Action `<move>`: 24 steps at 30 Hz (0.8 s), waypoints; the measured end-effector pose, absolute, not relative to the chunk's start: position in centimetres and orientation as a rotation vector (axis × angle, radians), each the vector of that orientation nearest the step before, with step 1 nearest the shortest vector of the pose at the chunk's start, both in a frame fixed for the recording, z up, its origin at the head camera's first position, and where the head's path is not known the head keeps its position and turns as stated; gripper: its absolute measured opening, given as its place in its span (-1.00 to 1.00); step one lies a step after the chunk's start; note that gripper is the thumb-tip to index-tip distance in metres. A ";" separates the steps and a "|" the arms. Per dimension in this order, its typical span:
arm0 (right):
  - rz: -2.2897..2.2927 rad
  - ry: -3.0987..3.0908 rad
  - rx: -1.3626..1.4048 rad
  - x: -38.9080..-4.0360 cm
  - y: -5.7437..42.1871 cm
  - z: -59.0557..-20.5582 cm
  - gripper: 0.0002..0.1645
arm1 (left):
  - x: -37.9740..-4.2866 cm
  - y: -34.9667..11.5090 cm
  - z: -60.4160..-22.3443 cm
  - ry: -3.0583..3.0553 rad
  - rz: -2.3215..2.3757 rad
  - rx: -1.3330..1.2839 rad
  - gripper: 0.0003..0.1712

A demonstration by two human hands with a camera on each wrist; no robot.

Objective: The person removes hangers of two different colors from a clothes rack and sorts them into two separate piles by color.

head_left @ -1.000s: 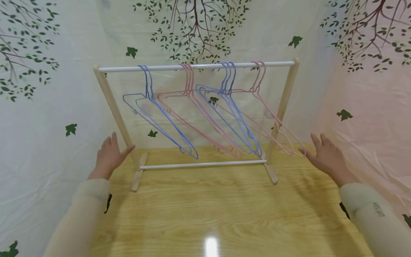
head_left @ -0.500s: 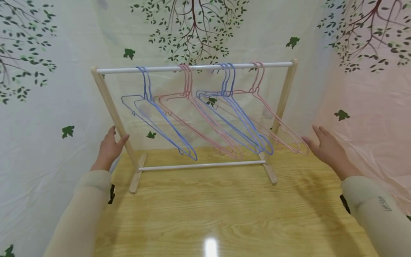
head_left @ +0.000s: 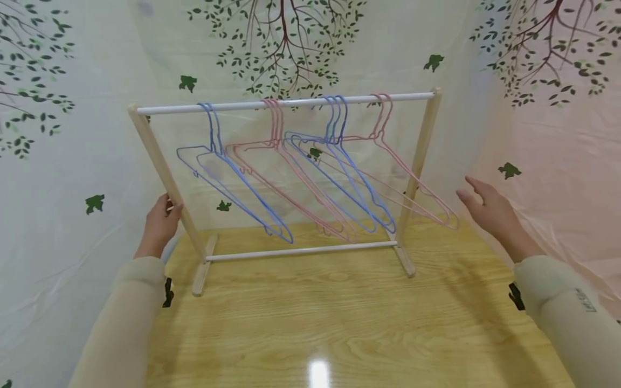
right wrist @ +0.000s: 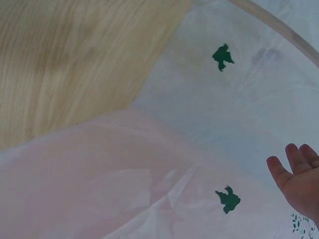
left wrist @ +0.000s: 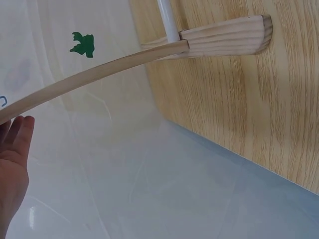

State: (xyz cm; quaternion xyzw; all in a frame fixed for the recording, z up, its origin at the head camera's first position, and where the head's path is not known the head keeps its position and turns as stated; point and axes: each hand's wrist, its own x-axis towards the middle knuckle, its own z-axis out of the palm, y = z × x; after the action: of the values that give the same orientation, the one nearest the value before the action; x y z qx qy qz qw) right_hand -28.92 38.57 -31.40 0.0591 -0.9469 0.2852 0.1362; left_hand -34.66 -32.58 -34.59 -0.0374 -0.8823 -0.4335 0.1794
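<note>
A small clothes rack (head_left: 423, 148) with wooden posts and white rails stands on the wooden table. Blue hangers (head_left: 252, 188) and pink hangers (head_left: 303, 188) hang from its top rail in groups. At the left post (head_left: 160, 161), my left hand (head_left: 159, 226) grips the wood, thumb in front and fingers reaching behind. The left wrist view shows the fingers of that hand (left wrist: 14, 169) right at the post's edge. My right hand (head_left: 497, 215) hovers beside the rightmost pink hangers (head_left: 422, 186), fingers extended, holding nothing. The right wrist view has this hand (right wrist: 301, 186) apart from the post.
Pale fabric with printed trees and green birds (head_left: 187, 82) drapes behind and on both sides, pinkish at the right (head_left: 558, 215). The wooden tabletop (head_left: 310, 312) extends in front of the rack. A white lower rail (head_left: 301, 251) joins the rack's feet.
My left hand has closed in on the left post and taken hold of it. My right hand has risen slightly, staying near the rack's right side. Some hangers sway a little.
</note>
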 end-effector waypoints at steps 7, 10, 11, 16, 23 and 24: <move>1.044 -2.697 0.165 -28.6 36.7 -29.6 -0.15 | -34.9 -32.4 -34.9 -2.456 -1.293 -0.067 -0.41; 1.109 -2.664 0.167 -28.6 36.2 -29.1 -0.15 | -35.0 -32.3 -35.0 -2.458 -1.294 -0.070 -0.41; 1.123 -2.653 0.171 -28.6 36.0 -29.0 -0.15 | -35.0 -32.3 -35.0 -2.462 -1.288 -0.085 -0.41; 1.157 -2.620 0.197 -28.8 35.6 -28.5 -0.16 | -35.1 -32.3 -35.0 -2.476 -1.296 -0.097 -0.39; 1.155 -2.660 0.177 -29.4 34.9 -27.6 -0.12 | -34.9 -32.4 -34.9 -2.495 -1.297 -0.100 -0.36; 1.154 -2.666 0.174 -29.4 34.8 -27.5 -0.12 | -34.8 -32.3 -34.9 -2.496 -1.293 -0.100 -0.36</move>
State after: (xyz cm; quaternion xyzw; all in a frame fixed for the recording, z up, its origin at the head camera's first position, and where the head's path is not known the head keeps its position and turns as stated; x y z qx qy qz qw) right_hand -29.43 34.78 -27.51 0.0594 -0.9099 0.3939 0.1156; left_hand -34.85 -32.35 -34.92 -0.0350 -0.8754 -0.4536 0.1634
